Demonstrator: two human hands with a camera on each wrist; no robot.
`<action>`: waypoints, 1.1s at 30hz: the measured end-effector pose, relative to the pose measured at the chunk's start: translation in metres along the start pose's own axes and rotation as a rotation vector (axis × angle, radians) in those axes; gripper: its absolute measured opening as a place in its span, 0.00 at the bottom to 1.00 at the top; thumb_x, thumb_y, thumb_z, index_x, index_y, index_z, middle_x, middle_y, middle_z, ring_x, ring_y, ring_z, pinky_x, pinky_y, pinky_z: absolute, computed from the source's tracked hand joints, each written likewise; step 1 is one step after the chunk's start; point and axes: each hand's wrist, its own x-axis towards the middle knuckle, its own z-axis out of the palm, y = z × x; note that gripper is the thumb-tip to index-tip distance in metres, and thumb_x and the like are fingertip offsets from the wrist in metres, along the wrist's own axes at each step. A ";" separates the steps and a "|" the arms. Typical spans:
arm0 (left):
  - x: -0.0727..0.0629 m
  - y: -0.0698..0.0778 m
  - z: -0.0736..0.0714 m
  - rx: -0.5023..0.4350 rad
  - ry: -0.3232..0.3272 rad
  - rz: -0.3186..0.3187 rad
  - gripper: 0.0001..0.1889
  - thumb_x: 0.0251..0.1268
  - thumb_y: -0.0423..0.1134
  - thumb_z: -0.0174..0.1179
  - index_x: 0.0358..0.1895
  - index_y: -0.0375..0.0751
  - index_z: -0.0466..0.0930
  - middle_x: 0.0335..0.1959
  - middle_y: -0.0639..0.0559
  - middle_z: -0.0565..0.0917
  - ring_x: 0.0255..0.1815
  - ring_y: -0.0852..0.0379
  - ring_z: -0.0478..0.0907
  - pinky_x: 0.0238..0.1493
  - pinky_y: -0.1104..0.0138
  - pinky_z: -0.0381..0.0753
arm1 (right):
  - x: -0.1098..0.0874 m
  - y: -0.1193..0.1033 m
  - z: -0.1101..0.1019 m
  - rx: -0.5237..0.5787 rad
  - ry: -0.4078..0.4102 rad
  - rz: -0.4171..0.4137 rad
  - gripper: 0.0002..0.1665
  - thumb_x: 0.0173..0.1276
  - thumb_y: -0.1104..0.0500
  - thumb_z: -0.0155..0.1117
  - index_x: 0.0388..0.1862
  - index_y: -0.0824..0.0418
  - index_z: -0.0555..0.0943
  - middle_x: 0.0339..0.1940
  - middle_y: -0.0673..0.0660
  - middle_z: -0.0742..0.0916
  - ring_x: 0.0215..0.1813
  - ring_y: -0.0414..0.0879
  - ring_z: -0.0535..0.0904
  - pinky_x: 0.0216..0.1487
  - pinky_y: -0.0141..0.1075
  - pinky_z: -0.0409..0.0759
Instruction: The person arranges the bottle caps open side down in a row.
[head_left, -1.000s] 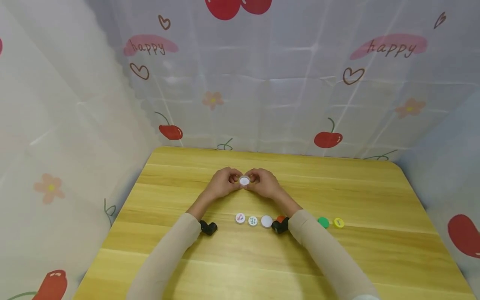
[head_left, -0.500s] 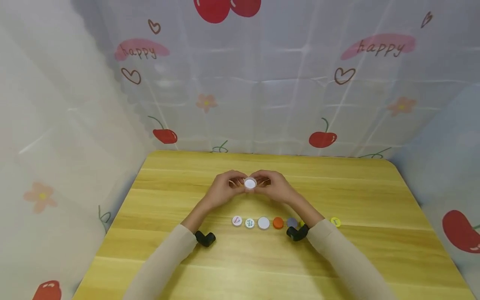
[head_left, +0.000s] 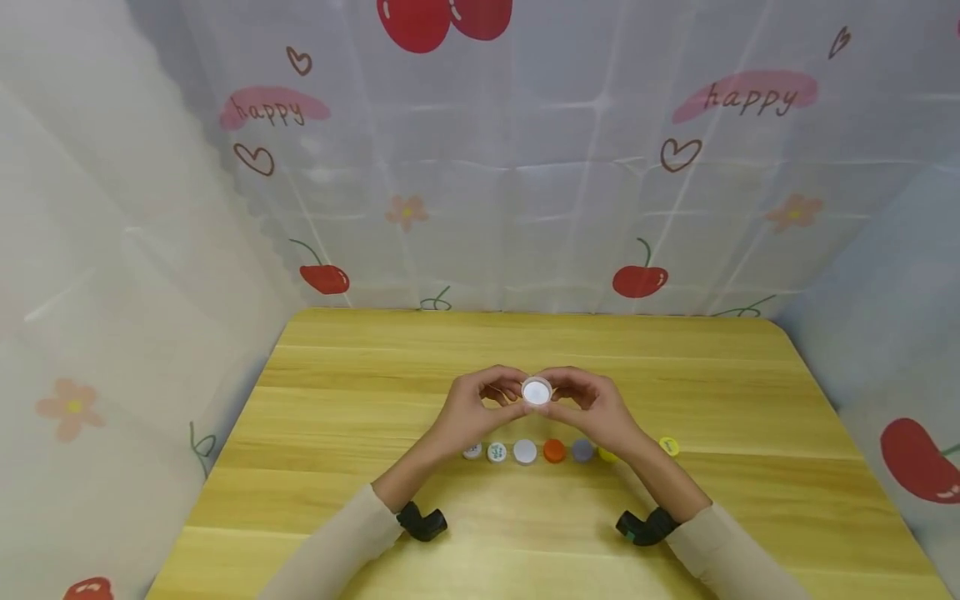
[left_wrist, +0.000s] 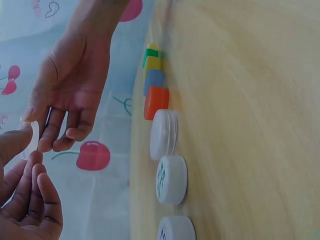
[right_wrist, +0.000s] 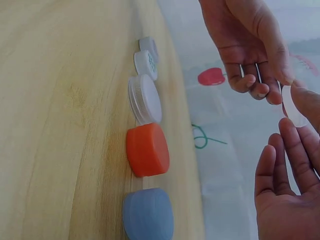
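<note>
A white bottle cap point(head_left: 536, 392) is held up above the table between both hands, its round recessed-looking face toward the head view. My left hand point(head_left: 474, 410) pinches its left edge between thumb and fingertips. From the other side my right hand point(head_left: 598, 410) pinches the right edge the same way. The left wrist view shows the white cap point(left_wrist: 35, 136) edge-on, thumbs nearly meeting there. The other fingers of both hands are loosely bent. Below lie caps in a row: printed white point(head_left: 497, 452), plain white point(head_left: 525, 452), orange point(head_left: 554, 451) and grey-blue point(head_left: 582, 450).
Another printed white cap point(head_left: 472, 452) lies at the row's left end. Yellow point(head_left: 607, 456) and green point(left_wrist: 151, 53) caps continue rightward, ending with a yellow cap point(head_left: 669, 447). Patterned curtains point(head_left: 480, 225) stand around the wooden table point(head_left: 360, 342). Black wrist mounts point(head_left: 422, 522) sit on both wrists.
Both hands have moved right and nearer with the white cap, which appears larger. My right forearm has uncovered the orange and grey-blue caps. The head view has shifted slightly.
</note>
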 end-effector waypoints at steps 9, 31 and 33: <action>-0.001 0.006 0.003 -0.149 -0.062 -0.087 0.16 0.70 0.41 0.75 0.59 0.51 0.89 0.45 0.50 0.92 0.45 0.59 0.87 0.49 0.66 0.88 | -0.008 -0.004 -0.002 -0.003 0.020 -0.020 0.23 0.68 0.72 0.75 0.61 0.63 0.85 0.56 0.57 0.91 0.55 0.43 0.86 0.58 0.34 0.86; 0.000 -0.002 -0.003 -0.410 -0.280 -0.376 0.13 0.77 0.40 0.67 0.52 0.33 0.89 0.36 0.59 0.92 0.41 0.62 0.87 0.54 0.60 0.89 | -0.022 -0.006 -0.005 -0.029 -0.036 -0.043 0.25 0.65 0.73 0.77 0.60 0.62 0.86 0.55 0.56 0.91 0.54 0.44 0.84 0.55 0.36 0.84; 0.000 -0.003 -0.003 -0.409 -0.300 -0.367 0.12 0.78 0.38 0.66 0.52 0.31 0.88 0.36 0.58 0.92 0.42 0.61 0.87 0.53 0.60 0.89 | -0.023 -0.006 -0.006 -0.026 -0.048 -0.041 0.25 0.65 0.73 0.77 0.60 0.61 0.86 0.55 0.56 0.91 0.54 0.44 0.84 0.55 0.36 0.84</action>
